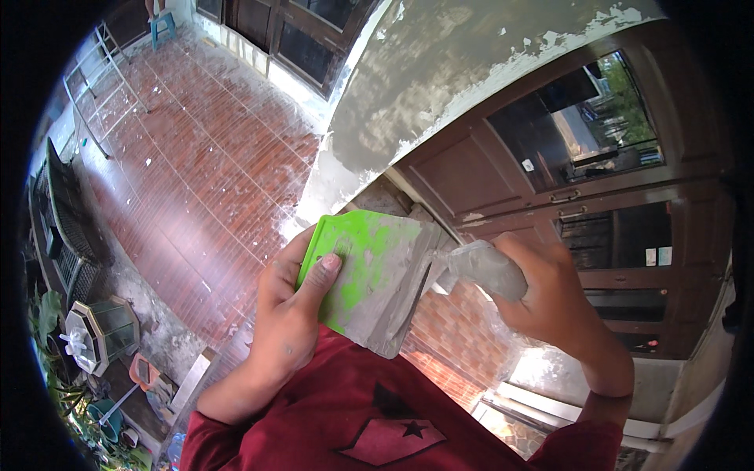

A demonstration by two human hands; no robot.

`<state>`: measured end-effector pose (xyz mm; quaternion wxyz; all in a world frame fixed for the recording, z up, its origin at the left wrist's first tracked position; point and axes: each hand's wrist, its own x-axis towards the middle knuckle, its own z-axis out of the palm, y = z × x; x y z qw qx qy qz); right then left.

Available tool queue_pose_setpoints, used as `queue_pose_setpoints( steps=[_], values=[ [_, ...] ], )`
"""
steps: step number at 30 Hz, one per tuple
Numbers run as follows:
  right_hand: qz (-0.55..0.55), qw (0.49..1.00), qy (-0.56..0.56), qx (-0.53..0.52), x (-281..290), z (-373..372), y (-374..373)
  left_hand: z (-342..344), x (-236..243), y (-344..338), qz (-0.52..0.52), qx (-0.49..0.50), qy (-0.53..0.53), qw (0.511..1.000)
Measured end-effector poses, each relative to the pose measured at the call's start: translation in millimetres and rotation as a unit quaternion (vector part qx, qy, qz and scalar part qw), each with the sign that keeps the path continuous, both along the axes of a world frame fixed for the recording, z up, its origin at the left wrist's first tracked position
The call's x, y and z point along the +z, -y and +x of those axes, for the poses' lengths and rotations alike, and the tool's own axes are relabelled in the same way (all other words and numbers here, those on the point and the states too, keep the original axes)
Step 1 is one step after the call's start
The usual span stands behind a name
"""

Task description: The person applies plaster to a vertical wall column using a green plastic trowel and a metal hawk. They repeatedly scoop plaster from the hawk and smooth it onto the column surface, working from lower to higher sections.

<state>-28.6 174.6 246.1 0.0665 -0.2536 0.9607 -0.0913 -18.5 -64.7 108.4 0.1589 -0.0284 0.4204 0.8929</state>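
Note:
My left hand (pixel 292 302) grips the edge of a bright green plastic plastering board (pixel 345 271), thumb on top and fingers beneath. Grey wet plaster (pixel 397 286) is smeared over the board and lies thickest along its right edge. In my right hand (pixel 542 290) is a putty knife (pixel 479 267), its handle and blade coated in grey; the fingers wrap round the handle. Its blade end meets the plaster at the board's right edge, and the tip is hidden there. Both tools are held in front of my red shirt.
A partly plastered wall (pixel 424 74) with flaking white edges rises ahead, beside brown wooden doors (pixel 471 169) with glass panes. Red-brown floor tiles (pixel 196 165) carry white specks. At the far left stand a metal ladder (pixel 102 94) and a blue stool (pixel 162 27); a lantern (pixel 102 334) sits near left.

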Motion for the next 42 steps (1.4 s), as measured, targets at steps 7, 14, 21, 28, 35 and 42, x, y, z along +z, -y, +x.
queue_pose_setpoints(
  steps=[7, 14, 21, 28, 35, 42],
  values=[
    [-0.058, 0.995, -0.041, -0.074, -12, -4, -9, 1, 3, 0, 0.038, 0.006, 0.019, 0.999],
    [-0.475, 0.831, 0.009, -0.291, -71, 11, -22, -5, 3, 3, 0.068, 0.048, 0.081, 0.993],
    [-0.789, 0.435, 0.246, -0.357, -173, 45, -13, -12, 8, 12, 0.087, 0.087, 0.075, 0.99],
    [-0.763, 0.401, 0.271, -0.429, -211, 61, 12, -37, 34, 14, 0.156, 0.11, 0.085, 0.978],
    [-0.769, 0.369, 0.27, -0.447, -233, 72, 14, -60, 55, 11, 0.179, 0.177, 0.065, 0.966],
    [-0.773, 0.355, 0.273, -0.45, -249, 88, 12, -107, 126, -8, 0.244, 0.175, -0.165, 0.939]
  ],
)
